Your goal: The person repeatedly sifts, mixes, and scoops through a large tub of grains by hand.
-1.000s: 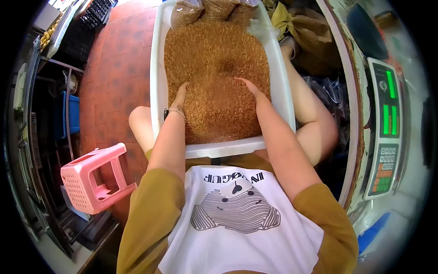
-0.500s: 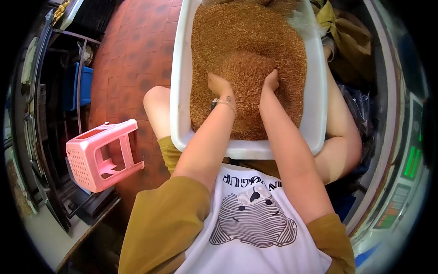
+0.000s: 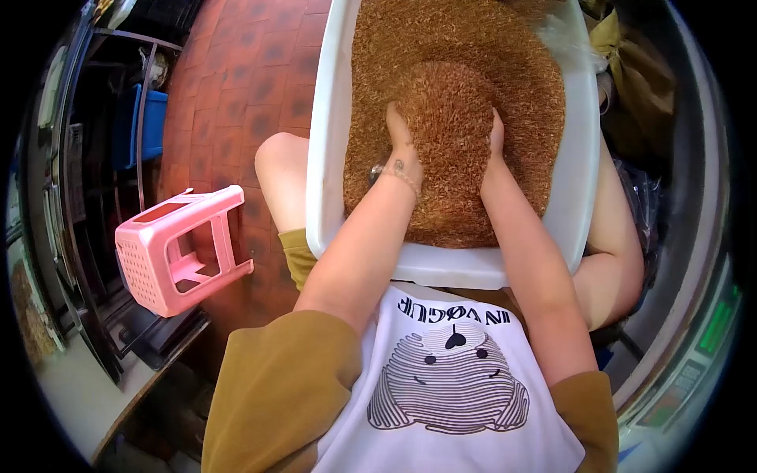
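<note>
A white plastic tub (image 3: 326,169) between my legs holds a deep bed of loose brown grain-like bits (image 3: 378,63); their exact kind I cannot make out. My left hand (image 3: 403,146) is cupped against the left side of a rounded heap (image 3: 449,102) of these bits. On the opposite side, my right hand (image 3: 494,146) curves around the same heap. Both hands hold the heap between them, with their lower fingers hidden in or under it. A bracelet circles my left wrist.
On the left, a pink plastic stool (image 3: 173,252) lies on its side over the red tiled floor (image 3: 236,94). A blue bin (image 3: 142,126) sits in a dark rack. Clear plastic (image 3: 572,43) and a brown sack (image 3: 639,67) are at the tub's upper right.
The heap between my hands looks larger and rises more sharply above the bed. My hands and the tub sit farther right in view, and my hands slightly higher.
</note>
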Demonstrator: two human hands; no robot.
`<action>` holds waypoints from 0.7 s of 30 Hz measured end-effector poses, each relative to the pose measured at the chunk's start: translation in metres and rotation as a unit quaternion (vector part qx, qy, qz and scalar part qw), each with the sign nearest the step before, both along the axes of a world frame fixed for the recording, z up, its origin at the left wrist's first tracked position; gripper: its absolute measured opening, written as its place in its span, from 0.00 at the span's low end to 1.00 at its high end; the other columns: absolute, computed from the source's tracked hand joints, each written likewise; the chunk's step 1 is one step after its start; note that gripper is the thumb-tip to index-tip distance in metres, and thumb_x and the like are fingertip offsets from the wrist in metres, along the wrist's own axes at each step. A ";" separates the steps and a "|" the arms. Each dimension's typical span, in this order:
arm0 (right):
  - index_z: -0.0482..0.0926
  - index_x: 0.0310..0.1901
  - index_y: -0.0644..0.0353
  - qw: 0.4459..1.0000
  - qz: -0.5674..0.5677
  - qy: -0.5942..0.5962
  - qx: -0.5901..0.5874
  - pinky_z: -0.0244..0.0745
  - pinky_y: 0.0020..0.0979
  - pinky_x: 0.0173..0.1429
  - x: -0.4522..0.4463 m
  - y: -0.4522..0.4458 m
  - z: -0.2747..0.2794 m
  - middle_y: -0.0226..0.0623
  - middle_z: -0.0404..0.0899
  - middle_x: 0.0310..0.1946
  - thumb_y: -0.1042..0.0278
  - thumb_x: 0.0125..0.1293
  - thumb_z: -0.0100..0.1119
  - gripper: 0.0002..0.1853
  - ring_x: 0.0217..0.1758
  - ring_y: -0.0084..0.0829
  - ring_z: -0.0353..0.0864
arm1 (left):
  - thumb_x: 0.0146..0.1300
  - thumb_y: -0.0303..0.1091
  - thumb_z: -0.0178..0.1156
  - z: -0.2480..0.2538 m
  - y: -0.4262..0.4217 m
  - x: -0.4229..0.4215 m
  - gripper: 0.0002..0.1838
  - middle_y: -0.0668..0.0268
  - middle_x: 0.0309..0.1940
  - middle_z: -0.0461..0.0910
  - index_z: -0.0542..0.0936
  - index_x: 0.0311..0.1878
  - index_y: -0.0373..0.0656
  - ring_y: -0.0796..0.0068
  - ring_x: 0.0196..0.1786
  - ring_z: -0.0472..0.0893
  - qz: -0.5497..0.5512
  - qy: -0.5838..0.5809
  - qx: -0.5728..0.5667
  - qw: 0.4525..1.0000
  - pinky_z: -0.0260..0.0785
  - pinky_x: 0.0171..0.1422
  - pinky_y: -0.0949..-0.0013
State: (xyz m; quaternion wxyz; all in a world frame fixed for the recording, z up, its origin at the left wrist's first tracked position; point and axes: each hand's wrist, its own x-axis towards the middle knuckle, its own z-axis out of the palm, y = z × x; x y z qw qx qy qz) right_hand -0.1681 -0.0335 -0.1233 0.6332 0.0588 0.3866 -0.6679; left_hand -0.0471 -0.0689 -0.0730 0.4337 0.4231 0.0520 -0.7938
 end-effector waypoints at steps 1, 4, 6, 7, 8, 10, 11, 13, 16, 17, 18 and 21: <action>0.69 0.55 0.67 0.999 -0.019 -0.023 -0.018 0.74 0.40 0.54 0.011 -0.002 0.021 0.44 0.74 0.50 0.61 0.70 0.34 0.21 0.50 0.40 0.76 | 0.66 0.49 0.37 0.009 0.000 -0.002 0.24 0.56 0.44 0.76 0.74 0.45 0.37 0.61 0.46 0.76 0.012 0.045 -0.005 0.999 0.69 0.52 0.57; 0.68 0.56 0.67 0.996 -0.046 -0.024 -0.070 0.72 0.40 0.57 0.019 -0.011 0.047 0.44 0.72 0.52 0.62 0.70 0.34 0.21 0.54 0.40 0.74 | 0.68 0.50 0.34 -0.001 -0.010 -0.013 0.27 0.55 0.49 0.75 0.73 0.50 0.37 0.60 0.50 0.77 0.063 0.143 -0.074 0.985 0.71 0.55 0.56; 0.68 0.56 0.67 0.993 -0.051 -0.008 -0.105 0.71 0.40 0.58 0.014 -0.016 0.061 0.45 0.71 0.53 0.63 0.70 0.34 0.21 0.56 0.41 0.73 | 0.68 0.48 0.33 0.006 -0.020 -0.018 0.26 0.54 0.49 0.75 0.73 0.51 0.37 0.61 0.51 0.76 0.061 0.157 -0.142 0.975 0.73 0.53 0.56; 0.67 0.56 0.67 0.991 -0.052 -0.004 -0.122 0.71 0.41 0.59 0.011 -0.019 0.070 0.45 0.71 0.54 0.63 0.70 0.34 0.21 0.56 0.41 0.72 | 0.68 0.46 0.32 0.010 -0.023 -0.019 0.26 0.53 0.50 0.75 0.73 0.51 0.37 0.61 0.51 0.76 0.060 0.164 -0.176 0.969 0.73 0.51 0.56; 0.67 0.56 0.68 0.989 -0.053 0.000 -0.141 0.70 0.41 0.59 0.008 -0.021 0.078 0.46 0.71 0.54 0.63 0.70 0.34 0.21 0.56 0.42 0.72 | 0.67 0.46 0.33 0.010 -0.028 -0.018 0.25 0.53 0.49 0.75 0.73 0.51 0.37 0.61 0.51 0.76 0.043 0.153 -0.193 0.968 0.73 0.52 0.56; 0.66 0.58 0.68 0.991 -0.010 0.069 -0.111 0.69 0.40 0.60 0.000 -0.022 0.090 0.46 0.69 0.56 0.63 0.68 0.39 0.22 0.58 0.41 0.71 | 0.67 0.44 0.34 0.011 -0.035 -0.012 0.24 0.53 0.48 0.75 0.73 0.51 0.37 0.61 0.51 0.76 0.008 0.131 -0.228 0.965 0.72 0.52 0.56; 0.66 0.58 0.68 0.994 -0.002 0.100 -0.040 0.68 0.40 0.61 -0.004 -0.023 0.095 0.47 0.69 0.57 0.63 0.68 0.41 0.22 0.59 0.41 0.70 | 0.65 0.42 0.37 0.009 -0.034 -0.012 0.22 0.53 0.48 0.75 0.73 0.51 0.36 0.61 0.51 0.75 0.028 0.016 -0.214 0.976 0.70 0.54 0.57; 0.68 0.57 0.66 0.955 0.020 0.271 0.122 0.60 0.35 0.65 -0.011 -0.023 0.087 0.45 0.71 0.55 0.63 0.65 0.46 0.21 0.62 0.38 0.67 | 0.63 0.39 0.43 0.004 -0.029 -0.017 0.20 0.54 0.48 0.75 0.73 0.50 0.35 0.61 0.52 0.73 0.065 -0.211 -0.179 0.959 0.64 0.58 0.59; 0.77 0.49 0.63 0.875 0.063 0.460 0.140 0.61 0.32 0.61 -0.029 -0.012 0.076 0.39 0.76 0.48 0.63 0.62 0.52 0.17 0.56 0.33 0.71 | 0.59 0.35 0.48 0.017 -0.026 -0.012 0.17 0.54 0.47 0.74 0.75 0.46 0.34 0.60 0.53 0.71 0.042 -0.460 -0.247 0.852 0.60 0.60 0.61; 0.78 0.47 0.62 0.867 0.063 0.477 0.127 0.64 0.31 0.58 -0.037 -0.010 0.075 0.38 0.78 0.46 0.63 0.61 0.52 0.16 0.54 0.32 0.73 | 0.58 0.33 0.49 0.012 -0.031 -0.005 0.15 0.54 0.47 0.74 0.76 0.44 0.34 0.60 0.52 0.71 0.028 -0.496 -0.283 0.820 0.61 0.59 0.61; 0.79 0.46 0.61 0.860 0.065 0.493 0.114 0.66 0.31 0.55 -0.046 -0.010 0.073 0.36 0.79 0.44 0.63 0.60 0.53 0.15 0.51 0.31 0.75 | 0.57 0.32 0.50 0.013 -0.035 0.002 0.14 0.53 0.46 0.73 0.77 0.42 0.33 0.60 0.52 0.71 0.018 -0.531 -0.317 0.786 0.61 0.59 0.61; 0.81 0.42 0.57 0.796 0.075 0.586 0.133 0.70 0.32 0.46 -0.066 -0.007 0.065 0.34 0.81 0.37 0.62 0.58 0.54 0.13 0.43 0.30 0.78 | 0.56 0.36 0.51 0.017 -0.036 0.016 0.15 0.52 0.45 0.73 0.77 0.42 0.36 0.57 0.52 0.71 -0.073 -0.624 -0.366 0.687 0.62 0.58 0.58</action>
